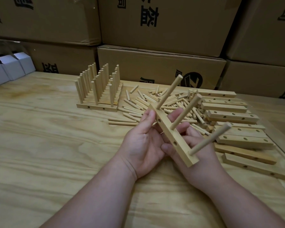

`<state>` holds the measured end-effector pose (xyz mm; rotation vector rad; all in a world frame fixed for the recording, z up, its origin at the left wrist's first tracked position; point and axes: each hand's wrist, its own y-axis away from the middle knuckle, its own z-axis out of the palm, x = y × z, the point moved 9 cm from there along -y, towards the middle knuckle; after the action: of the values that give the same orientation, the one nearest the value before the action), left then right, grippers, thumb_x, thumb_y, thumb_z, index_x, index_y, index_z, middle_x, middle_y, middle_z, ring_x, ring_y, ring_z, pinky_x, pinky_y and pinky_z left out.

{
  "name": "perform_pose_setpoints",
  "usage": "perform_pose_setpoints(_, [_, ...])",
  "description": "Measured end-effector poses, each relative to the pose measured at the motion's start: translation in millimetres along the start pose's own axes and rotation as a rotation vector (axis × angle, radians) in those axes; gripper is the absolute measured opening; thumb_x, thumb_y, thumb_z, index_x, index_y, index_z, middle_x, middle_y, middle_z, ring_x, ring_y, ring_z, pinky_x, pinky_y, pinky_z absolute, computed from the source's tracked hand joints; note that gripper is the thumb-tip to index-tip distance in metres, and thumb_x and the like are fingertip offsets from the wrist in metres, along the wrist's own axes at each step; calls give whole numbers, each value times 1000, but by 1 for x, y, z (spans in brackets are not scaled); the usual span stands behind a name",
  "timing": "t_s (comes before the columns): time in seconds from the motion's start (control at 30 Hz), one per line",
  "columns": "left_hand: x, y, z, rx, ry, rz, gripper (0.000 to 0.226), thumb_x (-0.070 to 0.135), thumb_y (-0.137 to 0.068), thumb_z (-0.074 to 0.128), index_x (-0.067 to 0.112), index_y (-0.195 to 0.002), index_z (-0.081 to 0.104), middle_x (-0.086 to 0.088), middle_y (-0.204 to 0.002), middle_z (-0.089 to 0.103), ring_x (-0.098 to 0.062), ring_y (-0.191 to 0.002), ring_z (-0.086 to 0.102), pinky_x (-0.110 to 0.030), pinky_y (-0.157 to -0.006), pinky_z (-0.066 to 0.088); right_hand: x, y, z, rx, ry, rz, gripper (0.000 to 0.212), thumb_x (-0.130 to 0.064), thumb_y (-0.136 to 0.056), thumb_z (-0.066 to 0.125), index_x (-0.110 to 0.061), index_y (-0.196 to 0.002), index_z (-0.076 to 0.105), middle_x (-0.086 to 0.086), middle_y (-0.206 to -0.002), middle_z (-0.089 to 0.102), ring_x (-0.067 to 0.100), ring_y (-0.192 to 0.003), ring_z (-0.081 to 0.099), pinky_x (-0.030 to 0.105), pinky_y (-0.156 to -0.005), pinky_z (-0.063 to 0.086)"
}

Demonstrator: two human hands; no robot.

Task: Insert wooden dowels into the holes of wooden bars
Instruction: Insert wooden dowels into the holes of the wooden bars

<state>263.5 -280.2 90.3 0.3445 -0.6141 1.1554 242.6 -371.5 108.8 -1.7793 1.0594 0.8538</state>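
Note:
A wooden bar (169,135) is held tilted above the table in both hands, with three dowels standing out of it towards the upper right, among them a middle dowel (186,111) and a near dowel (210,139). My left hand (143,140) grips the bar's far part, thumb on its upper edge. My right hand (192,150) holds it from underneath, thumb against the near side. A heap of loose dowels (155,106) lies behind the hands. Bare bars (232,116) with holes are stacked at the right.
Finished bars (97,89) with upright dowels stand in rows at the back left of the plywood table (48,129). Cardboard boxes (160,66) wall off the far edge. Small white boxes (10,68) sit at the far left.

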Motion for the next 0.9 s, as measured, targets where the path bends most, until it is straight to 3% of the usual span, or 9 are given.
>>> perform_pose_setpoints(0.07, [0, -2, -1, 9, 61, -1, 70, 43, -99, 45, 17, -159, 19, -15, -139, 63, -34, -108, 71, -51, -91, 58, -1, 0, -5, 61, 61, -27, 12, -11, -82, 80, -20, -85, 74, -7, -100, 66, 10, -100, 64, 30, -87, 50])
perform_pose_setpoints(0.17, [1, -3, -4, 25, 113, 41, 62, 42, -103, 39, 19, -156, 21, -15, -137, 65, -38, -109, 70, -57, -92, 57, 8, -1, -10, 130, 50, 28, 16, -14, -78, 83, -24, -79, 71, 2, -100, 68, 13, -99, 65, 30, -90, 50])
perform_pose_setpoints(0.27, [13, -4, -15, 110, 97, 132, 44, 43, -108, 28, 30, -150, 26, -10, -133, 68, -36, -109, 71, -64, -90, 54, 16, -3, -17, 184, 38, 97, 16, -16, -84, 77, -30, -78, 77, -13, -98, 70, -5, -94, 62, 8, -79, 44])
perform_pose_setpoints(0.33, [22, -3, -29, 222, 96, 208, 37, 43, -110, 25, 33, -145, 29, -7, -128, 71, -34, -107, 73, -61, -91, 54, 23, -3, -23, 209, 40, 139, 19, -16, -93, 68, -28, -80, 75, -20, -93, 70, -8, -90, 61, 9, -73, 42])
perform_pose_setpoints(0.43, [30, 0, -46, 361, 122, 297, 30, 42, -110, 26, 35, -139, 34, -6, -120, 75, -34, -103, 74, -56, -95, 53, 30, -3, -29, 262, 52, 161, 25, -14, -98, 59, -30, -85, 73, -23, -92, 70, -6, -90, 62, 15, -79, 42])
perform_pose_setpoints(0.53, [33, 1, -53, 428, 129, 341, 26, 40, -110, 28, 36, -135, 35, -5, -116, 76, -36, -100, 74, -53, -96, 52, 22, -6, -26, 276, 13, 163, 17, -23, -92, 67, -37, -100, 69, -23, -97, 69, -2, -91, 64, 22, -78, 48])
perform_pose_setpoints(0.6, [34, 1, -55, 437, 107, 356, 25, 40, -111, 28, 38, -134, 35, -4, -114, 77, -35, -100, 75, -53, -95, 53, 15, -11, -23, 260, 83, 170, 28, -37, -82, 76, -44, -106, 64, -26, -99, 66, -2, -87, 63, 19, -69, 50])
perform_pose_setpoints(0.7, [37, 3, -57, 455, 76, 389, 23, 40, -111, 28, 41, -133, 36, -3, -114, 77, -33, -98, 75, -49, -91, 56, 8, -26, -19, 228, 273, 210, 28, -51, -74, 79, -47, -97, 64, -21, -84, 66, -1, -80, 61, 19, -63, 45])
perform_pose_setpoints(0.9, [53, 13, -78, 597, 152, 528, 20, 37, -111, 32, 42, -128, 41, -4, -110, 78, -32, -95, 76, -49, -85, 59, -3, -77, 2, 15, 453, 256, 9, -42, -83, 77, -41, -82, 69, -19, -80, 66, 2, -79, 60, 24, -60, 44])
